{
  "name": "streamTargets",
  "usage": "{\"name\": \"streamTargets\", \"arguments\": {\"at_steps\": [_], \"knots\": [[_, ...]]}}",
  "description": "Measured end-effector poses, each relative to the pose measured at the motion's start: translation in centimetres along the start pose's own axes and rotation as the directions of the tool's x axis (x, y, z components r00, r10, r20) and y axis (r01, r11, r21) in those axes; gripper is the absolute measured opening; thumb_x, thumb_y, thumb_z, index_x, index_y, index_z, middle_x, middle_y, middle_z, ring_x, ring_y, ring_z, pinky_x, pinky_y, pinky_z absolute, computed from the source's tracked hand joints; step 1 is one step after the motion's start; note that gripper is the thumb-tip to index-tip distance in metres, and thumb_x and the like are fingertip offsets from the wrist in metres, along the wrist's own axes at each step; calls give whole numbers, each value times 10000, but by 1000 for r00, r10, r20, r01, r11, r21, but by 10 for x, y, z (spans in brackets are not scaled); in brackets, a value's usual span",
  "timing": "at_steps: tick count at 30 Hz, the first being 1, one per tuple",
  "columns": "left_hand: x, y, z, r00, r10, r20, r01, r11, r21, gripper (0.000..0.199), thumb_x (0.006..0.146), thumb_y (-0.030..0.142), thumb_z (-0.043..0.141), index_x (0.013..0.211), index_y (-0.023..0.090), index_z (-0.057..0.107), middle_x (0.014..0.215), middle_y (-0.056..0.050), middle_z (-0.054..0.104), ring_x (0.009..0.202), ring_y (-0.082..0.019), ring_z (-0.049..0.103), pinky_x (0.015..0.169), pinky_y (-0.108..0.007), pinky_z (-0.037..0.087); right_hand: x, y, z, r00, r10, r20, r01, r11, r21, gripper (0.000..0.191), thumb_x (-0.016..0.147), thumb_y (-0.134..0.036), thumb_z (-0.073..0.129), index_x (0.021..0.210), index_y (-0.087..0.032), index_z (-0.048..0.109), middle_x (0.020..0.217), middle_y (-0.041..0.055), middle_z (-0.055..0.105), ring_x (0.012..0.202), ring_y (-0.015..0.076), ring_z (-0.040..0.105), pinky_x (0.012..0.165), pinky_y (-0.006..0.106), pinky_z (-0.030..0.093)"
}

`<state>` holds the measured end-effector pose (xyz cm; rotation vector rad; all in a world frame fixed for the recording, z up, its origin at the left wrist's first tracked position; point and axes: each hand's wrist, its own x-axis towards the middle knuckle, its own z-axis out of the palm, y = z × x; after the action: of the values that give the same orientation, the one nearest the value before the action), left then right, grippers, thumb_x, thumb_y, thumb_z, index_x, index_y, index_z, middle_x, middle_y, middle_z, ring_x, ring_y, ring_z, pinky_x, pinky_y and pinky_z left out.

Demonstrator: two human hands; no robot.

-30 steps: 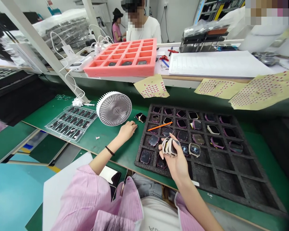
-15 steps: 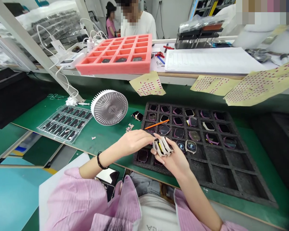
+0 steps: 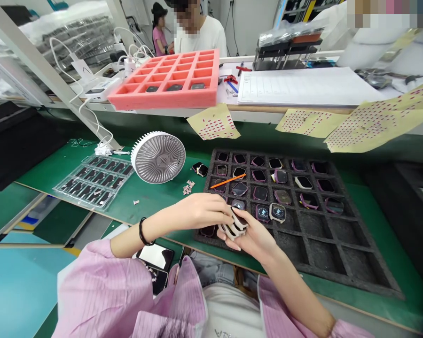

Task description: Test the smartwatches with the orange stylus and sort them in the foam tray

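Observation:
My right hand (image 3: pixel 259 238) holds a small stack of pale-cased smartwatches (image 3: pixel 235 228), its fingers wrapped round the sides. From the left, my left hand (image 3: pixel 207 209) reaches over with bent fingers pinching the upper part of the stack; its fingertips are partly hidden. Under both hands lies a dark foam tray (image 3: pixel 324 231) with watches in many compartments. Just right of the stack, two watches, a purple-rimmed one (image 3: pixel 262 212) and a pale one (image 3: pixel 277 212), show lit screens. An orange stick (image 3: pixel 227 181) rests across the tray's compartments.
A white fan (image 3: pixel 158 157) stands left of the tray, beside small loose pieces (image 3: pixel 188 187) and two watches (image 3: pixel 199 169). Further left lies a clear tray of dark parts (image 3: pixel 94 181). The shelf above bears a pink foam tray (image 3: pixel 164 99) and papers (image 3: pixel 303 88). A person (image 3: pixel 206 35) is behind it.
The stack has tilted in my right hand, so a dark watch face now shows on top. My left hand has moved slightly right, its fingers now over the stack.

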<state>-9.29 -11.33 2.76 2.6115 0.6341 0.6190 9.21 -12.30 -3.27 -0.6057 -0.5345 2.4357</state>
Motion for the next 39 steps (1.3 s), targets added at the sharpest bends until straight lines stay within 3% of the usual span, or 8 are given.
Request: {"name": "streamTargets", "arguments": {"at_steps": [5, 14, 18, 21, 24, 26, 31, 39], "knots": [[6, -13, 3, 987, -157, 19, 150, 895, -420, 157, 852, 303, 651, 850, 159, 713, 928, -91, 634, 855, -148, 608, 758, -261, 522, -3, 1, -3, 985, 134, 108, -132, 991, -29, 238, 838, -357, 554, 863, -135, 636, 763, 79, 677, 584, 179, 614, 346, 194, 324], [13, -20, 12, 892, -322, 317, 451, 582, -676, 464, 656, 368, 815, 951, 185, 508, 897, -10, 600, 706, -89, 556, 625, -228, 458, -10, 8, 0, 969, 204, 142, -194, 978, -77, 337, 881, -403, 545, 846, -88, 661, 702, 95, 672, 543, 146, 591, 375, 192, 333], [12, -28, 15, 896, -362, 257, 440, 645, -625, 467, 643, 352, 822, 945, 176, 512, 924, -19, 579, 733, -103, 577, 621, -231, 473, -8, 10, -5, 994, 95, 52, -88, 988, -125, 300, 850, -411, 579, 860, -118, 647, 790, 85, 681, 568, 157, 610, 374, 208, 366], [14, -20, 15, 884, -439, 159, 456, 739, -496, 488, 674, 352, 802, 1031, 170, 524, 1041, -68, 599, 872, -161, 612, 674, -266, 513, -5, 8, -14, 986, -151, -76, 120, 941, -316, 382, 852, -418, 586, 1171, -207, 579, 859, 38, 684, 591, 166, 625, 437, 257, 465], [20, -2, 25, 883, -464, 68, 459, 828, -321, 618, 695, 320, 793, 1205, 176, 476, 1222, -124, 578, 1118, -246, 579, 900, -387, 518, -3, 6, -22, 868, -472, -151, 279, 718, -637, 577, 849, -426, 602, 1380, -296, 416, 1224, 58, 620, 1001, 223, 646, 802, 371, 556], [25, 9, 39, 885, -466, 7, 460, 871, -173, 631, 724, 229, 760, 1262, 169, 436, 1296, -153, 545, 1221, -282, 525, 1003, -449, 468, -1, 6, -25, 780, -616, -105, 314, 531, -787, 628, 861, -428, 587, 1430, -291, 358, 1449, 62, 454, 1316, 243, 451, 1089, 423, 379], [36, 17, 72, 890, -430, -152, 446, 890, 93, 566, 760, -13, 489, 1282, 177, 384, 1287, -132, 537, 1267, -255, 490, 1047, -436, 459, 5, 11, -27, 664, -748, 8, 367, 317, -875, 730, 893, -424, 525, 1515, -247, 188, 1573, 91, 262, 1451, 255, 240, 1195, 455, 160], [33, -1, 72, 926, -346, -150, 363, 925, 108, 537, 721, -39, 459, 1220, 158, 450, 1213, -132, 613, 1168, -238, 580, 975, -396, 511, -7, 7, -31, 787, -611, -87, 335, 541, -771, 820, 851, -419, 616, 1524, -308, 160, 1586, 50, 246, 1461, 221, 219, 1200, 422, 135]]}}
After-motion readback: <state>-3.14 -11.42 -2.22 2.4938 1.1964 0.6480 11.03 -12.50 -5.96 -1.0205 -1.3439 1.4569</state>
